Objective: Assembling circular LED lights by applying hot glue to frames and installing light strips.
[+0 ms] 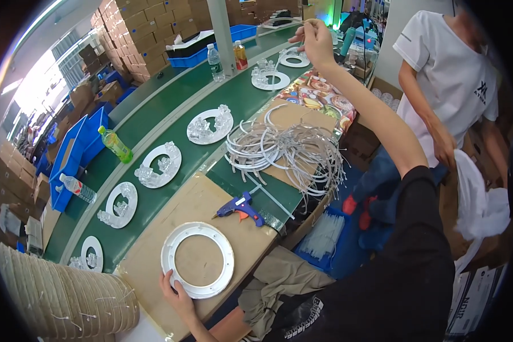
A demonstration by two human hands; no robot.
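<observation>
Left hand (179, 297), loosely spread, touches a round white ring (196, 229) near brown cardboard (179, 205) edge; right hand (315, 44) raised, grip unclear.

Head-worn fisheye view, looking down and forward across the counter (285, 196).
The left of two side-by-side cameras looks from above at arm's reach, taking in the left hand (179, 299) low, the raised right hand (317, 43) high, and stacked boxes (139, 37) well beyond; straight edges bend toward the dark rim.
</observation>
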